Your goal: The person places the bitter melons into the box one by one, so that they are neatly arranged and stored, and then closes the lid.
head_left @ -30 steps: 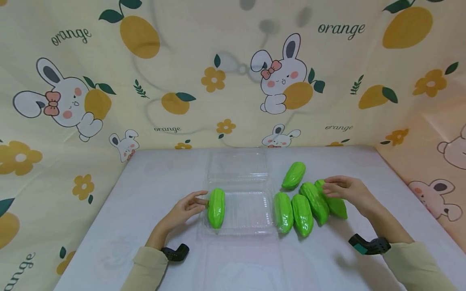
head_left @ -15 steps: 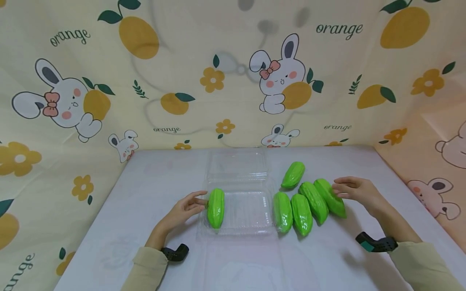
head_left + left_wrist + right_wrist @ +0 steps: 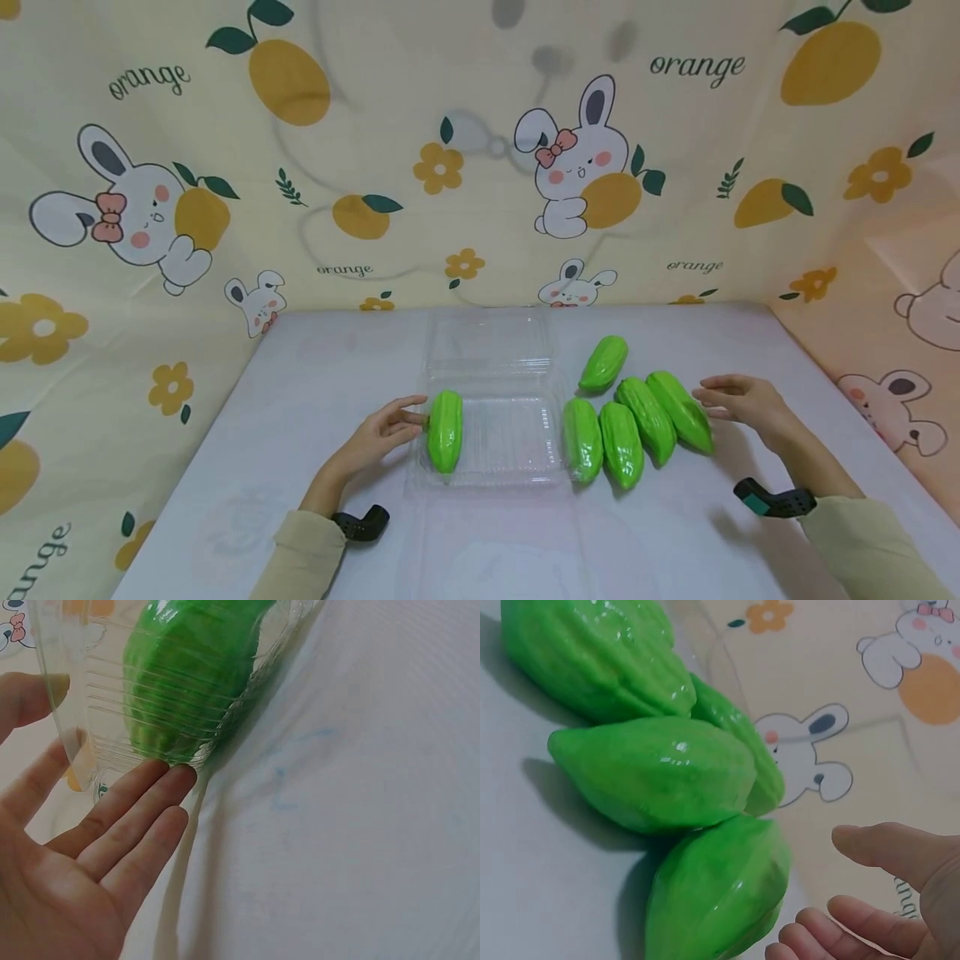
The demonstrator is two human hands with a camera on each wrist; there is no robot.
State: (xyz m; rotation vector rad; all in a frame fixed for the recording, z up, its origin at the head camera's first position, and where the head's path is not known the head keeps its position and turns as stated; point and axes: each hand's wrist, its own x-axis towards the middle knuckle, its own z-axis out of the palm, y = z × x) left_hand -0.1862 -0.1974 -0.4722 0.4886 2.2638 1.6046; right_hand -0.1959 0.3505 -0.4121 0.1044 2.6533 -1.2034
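Clear plastic forms the container (image 3: 517, 435) that we find at the centre of the head view, with its tray toward the bottom of the frame and its lid (image 3: 489, 346) laid back above. Inside the tray, along the left wall, we observe one glossy green vegetable (image 3: 446, 432), its long axis near vertical in the frame.

At left of centre we note the left hand (image 3: 377, 435), relaxed and not clasping; in the left wrist view, its extended fingertips (image 3: 180, 776) appear to touch the plastic at the tray's lower corner.

Right of centre we count five further vegetables of the same form. Four make a row: the first (image 3: 583, 440) just beside the container's right edge, then the second (image 3: 622, 444), the third (image 3: 647, 421) and, at the right end, the fourth (image 3: 680, 411). The fifth (image 3: 603, 364) lies slanted above them.

Just right of the fourth we see the right hand (image 3: 750, 407), its grip released, thumb and fingers spread apart in the right wrist view; we cannot tell whether a fingertip touches the vegetable.

All rests on a white table (image 3: 247, 467), below a cream cloth (image 3: 420, 67) printed with rabbits and oranges.
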